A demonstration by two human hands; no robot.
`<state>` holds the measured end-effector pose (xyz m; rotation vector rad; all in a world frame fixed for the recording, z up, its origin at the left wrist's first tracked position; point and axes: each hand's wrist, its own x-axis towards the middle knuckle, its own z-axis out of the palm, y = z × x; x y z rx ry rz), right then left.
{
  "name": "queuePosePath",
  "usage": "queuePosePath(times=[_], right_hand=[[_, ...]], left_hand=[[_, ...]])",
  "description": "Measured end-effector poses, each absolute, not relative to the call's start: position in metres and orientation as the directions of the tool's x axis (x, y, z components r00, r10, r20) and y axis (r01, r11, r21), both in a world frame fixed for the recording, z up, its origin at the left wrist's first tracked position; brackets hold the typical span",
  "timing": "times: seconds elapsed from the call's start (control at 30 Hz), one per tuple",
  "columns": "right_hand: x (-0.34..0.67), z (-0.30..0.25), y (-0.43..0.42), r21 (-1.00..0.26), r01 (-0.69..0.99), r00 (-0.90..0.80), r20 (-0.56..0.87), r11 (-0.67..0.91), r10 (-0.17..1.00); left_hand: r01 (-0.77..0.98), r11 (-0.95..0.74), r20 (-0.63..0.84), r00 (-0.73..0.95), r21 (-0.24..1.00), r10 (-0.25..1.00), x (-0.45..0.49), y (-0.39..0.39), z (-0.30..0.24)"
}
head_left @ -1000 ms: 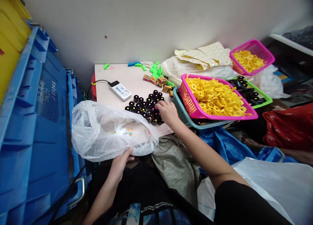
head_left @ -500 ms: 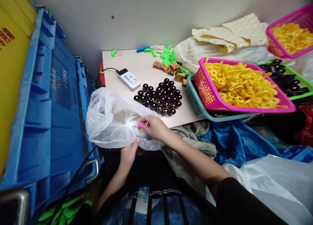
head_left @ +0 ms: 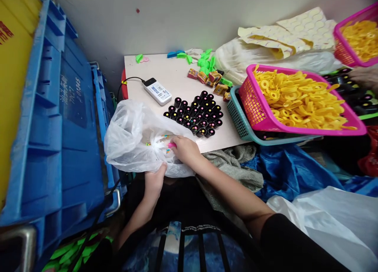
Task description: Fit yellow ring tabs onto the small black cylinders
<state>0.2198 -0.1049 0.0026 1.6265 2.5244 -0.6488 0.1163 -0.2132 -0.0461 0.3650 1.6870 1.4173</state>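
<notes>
At the near edge of the tabletop (head_left: 165, 73), the plastic bag (head_left: 130, 140) is gripped by the left hand (head_left: 154, 182), and a pink piece (head_left: 171, 145) is pinched by the right hand (head_left: 186, 149) at its mouth. Black caps (head_left: 193, 115) stand massed farther in; yellow rings (head_left: 298, 98) lie heaped in a pink basket (head_left: 254, 106).

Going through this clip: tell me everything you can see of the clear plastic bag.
The clear plastic bag is thin, crinkled, translucent film, loosely puffed and bunched. It lies over the near left corner of the pale tabletop, beside the blue plastic crate. Small coloured bits show inside near its gathered middle. The left hand grips its lower edge, while the right hand presses in at the bunched part, pinching a small pink piece.
</notes>
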Motion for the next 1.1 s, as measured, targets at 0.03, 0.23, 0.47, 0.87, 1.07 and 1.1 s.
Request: queuePosePath(times=[0.03, 0.23, 0.47, 0.87, 1.07, 1.1], right_hand=[[0.216, 0.001, -0.103, -0.327, 0.874, -0.451, -0.264, 0.361, 0.853], [0.197, -0.010, -0.090, -0.576, 0.733, -0.560, -0.211, 0.361, 0.801], [0.210, -0.029, -0.087, -0.953, 0.247, -0.480, -0.278, -0.176, 0.832], [0.279, 0.017, -0.071, -0.966, 0.258, -0.280, -0.065, 0.009, 0.958], [0.316, 0.018, -0.023, -0.338, 0.909, -0.205, 0.144, 0.243, 0.968], [0.318, 0.017, -0.019, -0.228, 0.935, -0.241, 0.157, 0.273, 0.958]], left_hand=[[-0.289, 0.324, -0.434, -0.564, 0.901, 0.703, 0.115, -0.212, -0.044], [-0.312, 0.326, -0.446, -0.503, 0.892, 0.740, 0.106, -0.208, -0.045], [-0.572, 0.168, -0.488, -0.468, 0.803, 0.736, 0.106, -0.204, -0.039], [-0.667, 0.114, -0.541, -0.478, 0.736, 0.692, 0.105, -0.200, -0.028], [-0.663, 0.129, -0.554, -0.484, 0.737, 0.677, 0.104, -0.198, -0.029], [-0.662, 0.131, -0.554, -0.483, 0.738, 0.678, 0.103, -0.198, -0.029]])
